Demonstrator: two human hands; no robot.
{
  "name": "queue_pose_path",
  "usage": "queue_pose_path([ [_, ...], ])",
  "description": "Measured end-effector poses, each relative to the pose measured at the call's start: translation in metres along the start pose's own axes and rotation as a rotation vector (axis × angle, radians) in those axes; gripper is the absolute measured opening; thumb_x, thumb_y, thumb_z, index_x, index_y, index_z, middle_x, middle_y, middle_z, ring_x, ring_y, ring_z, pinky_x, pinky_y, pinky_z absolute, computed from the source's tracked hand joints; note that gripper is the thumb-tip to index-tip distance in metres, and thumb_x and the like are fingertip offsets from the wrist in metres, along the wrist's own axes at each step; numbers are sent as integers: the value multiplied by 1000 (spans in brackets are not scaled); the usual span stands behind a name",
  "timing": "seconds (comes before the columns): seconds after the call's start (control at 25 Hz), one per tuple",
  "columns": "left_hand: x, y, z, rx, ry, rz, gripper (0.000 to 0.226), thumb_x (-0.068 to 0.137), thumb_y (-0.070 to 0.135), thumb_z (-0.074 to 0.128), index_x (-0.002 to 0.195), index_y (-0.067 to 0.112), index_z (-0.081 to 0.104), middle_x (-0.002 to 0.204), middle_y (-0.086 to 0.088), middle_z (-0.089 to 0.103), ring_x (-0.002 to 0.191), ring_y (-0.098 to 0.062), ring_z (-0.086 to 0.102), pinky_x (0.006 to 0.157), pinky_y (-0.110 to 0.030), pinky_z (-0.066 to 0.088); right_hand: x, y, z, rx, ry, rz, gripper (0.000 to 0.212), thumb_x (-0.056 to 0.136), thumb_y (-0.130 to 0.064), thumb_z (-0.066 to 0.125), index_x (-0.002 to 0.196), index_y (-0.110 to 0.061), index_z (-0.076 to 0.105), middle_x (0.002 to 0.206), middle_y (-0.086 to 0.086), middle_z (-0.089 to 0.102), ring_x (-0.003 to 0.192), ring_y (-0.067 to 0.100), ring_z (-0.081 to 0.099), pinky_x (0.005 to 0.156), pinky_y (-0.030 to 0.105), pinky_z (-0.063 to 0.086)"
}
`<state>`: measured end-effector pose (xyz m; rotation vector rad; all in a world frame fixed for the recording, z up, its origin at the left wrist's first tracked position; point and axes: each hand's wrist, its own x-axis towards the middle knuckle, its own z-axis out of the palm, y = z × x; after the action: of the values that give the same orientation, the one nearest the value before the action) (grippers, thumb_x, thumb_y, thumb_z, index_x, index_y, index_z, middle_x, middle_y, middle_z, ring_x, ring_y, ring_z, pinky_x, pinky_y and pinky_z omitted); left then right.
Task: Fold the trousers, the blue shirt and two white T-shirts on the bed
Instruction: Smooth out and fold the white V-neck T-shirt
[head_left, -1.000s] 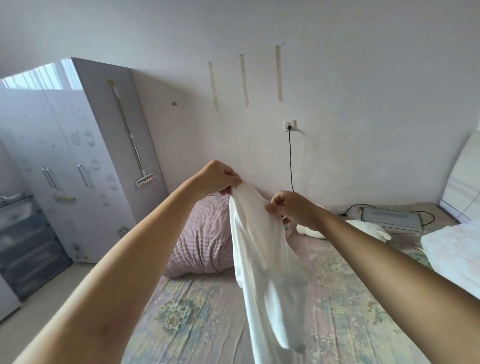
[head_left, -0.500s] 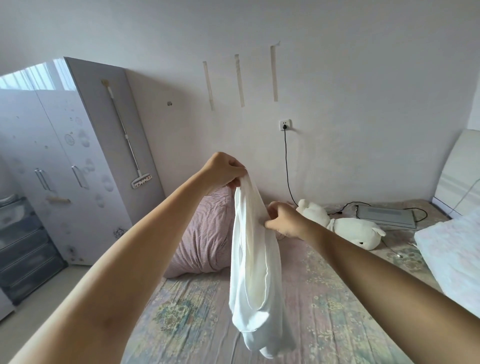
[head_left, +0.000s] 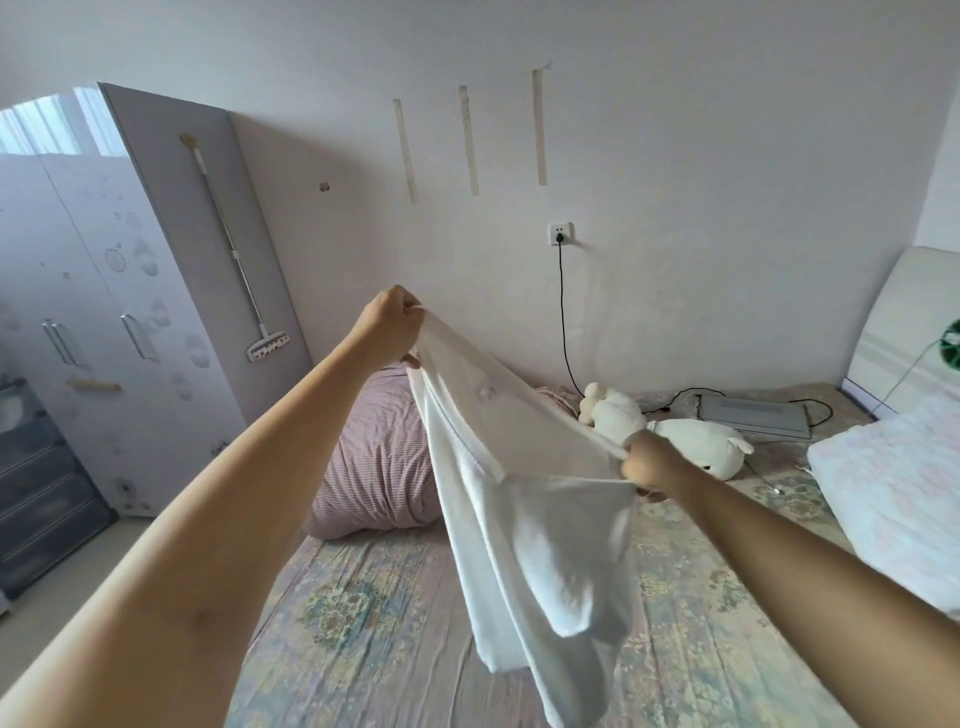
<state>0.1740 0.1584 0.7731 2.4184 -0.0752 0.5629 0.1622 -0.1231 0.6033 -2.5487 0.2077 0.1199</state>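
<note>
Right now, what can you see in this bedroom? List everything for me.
white T-shirt: one, white, held up over the bed
bed: one, floral sheet, below
striped pillow: one, pink, by the wall
plush toy: one, white, on the bed
flat device: one, grey, far bed corner
wardrobe: one, pale grey, left
mop: one, white, on the wardrobe's side
socket: one, white, on the wall
left hand: grips the shirt, raised
right hand: grips the shirt, lower

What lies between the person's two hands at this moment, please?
In the head view, a taut edge of the white T-shirt spans from the raised left hand to the lower right hand; the rest hangs above the bed.
</note>
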Motion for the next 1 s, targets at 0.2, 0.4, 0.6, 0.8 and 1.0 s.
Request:
queue_pose_path([
  [0.2,-2,-27,7,16,-91,75,11,88,15,58,93,8,64,76,-2,56,70,-20,55,64,-25,45,-9,0,-76,369,-177,150,8,88,1,60,81,3,56,71,15,57,37,16,59,39,23,52],
  [0.4,-4,-21,2,239,-177,169,4,81,10,66,82,7,68,67,2,49,69,-15,47,47,-8,31,-10,-22,-125,449,2,-52,14,79,11,61,76,-2,63,75,19,62,55,24,63,39,20,44],
  [0.6,12,-27,-5,126,-158,39,11,86,-4,53,84,1,63,82,-7,54,48,-15,62,42,-13,48,-20,-37,-148,409,218,-127,21,87,1,41,85,-12,57,71,10,55,53,19,57,45,22,47],
  [0.8,20,-30,-5,186,-135,179,33,75,-11,44,94,8,64,92,-9,61,78,-20,54,54,-16,39,-25,-30,-170,195,-4,-263,8,84,-6,58,78,-6,62,70,5,52,63,16,48,58,23,44],
  [1.0,30,-30,-4,371,-89,266,38,72,-15,35,92,11,54,93,-10,50,83,-25,46,61,-29,32,-26,-28,-178,-44,-139,-340,11,76,-6,75,81,-9,66,70,-2,59,66,11,53,58,14,43],
])
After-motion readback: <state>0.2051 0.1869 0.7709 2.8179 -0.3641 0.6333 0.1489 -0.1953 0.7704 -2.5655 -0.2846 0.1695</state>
